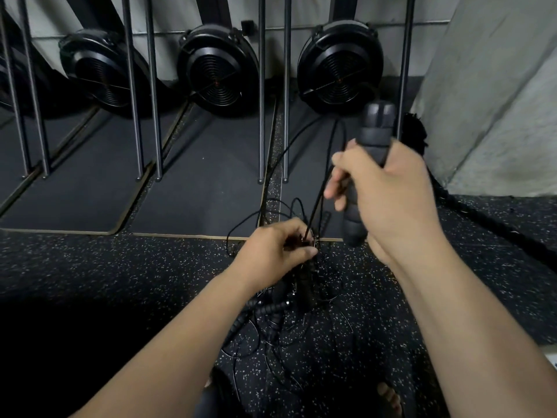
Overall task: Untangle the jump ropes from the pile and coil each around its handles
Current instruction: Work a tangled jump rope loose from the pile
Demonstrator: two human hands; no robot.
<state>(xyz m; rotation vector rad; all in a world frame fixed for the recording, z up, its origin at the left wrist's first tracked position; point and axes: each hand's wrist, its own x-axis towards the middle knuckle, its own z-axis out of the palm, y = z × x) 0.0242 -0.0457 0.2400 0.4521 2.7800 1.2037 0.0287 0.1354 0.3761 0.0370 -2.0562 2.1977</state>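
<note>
speckled floor (120, 267); right hand (391, 194) fingers (339, 162) wrap handle (376, 131); left hand (271, 245) seemingly pinches cord (320, 194) above pile (283, 312).

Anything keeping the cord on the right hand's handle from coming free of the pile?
Yes. The cord runs from the handle in the right hand down to the left hand, which pinches it where it enters the tangled pile.

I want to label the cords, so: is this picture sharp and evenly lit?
Head view: the right hand and the handle it grips are motion-blurred; the floor at lower left sinks into shadow; thin black cords nearly vanish on it; the metal poles lean at the left edge, lens distortion.
</note>
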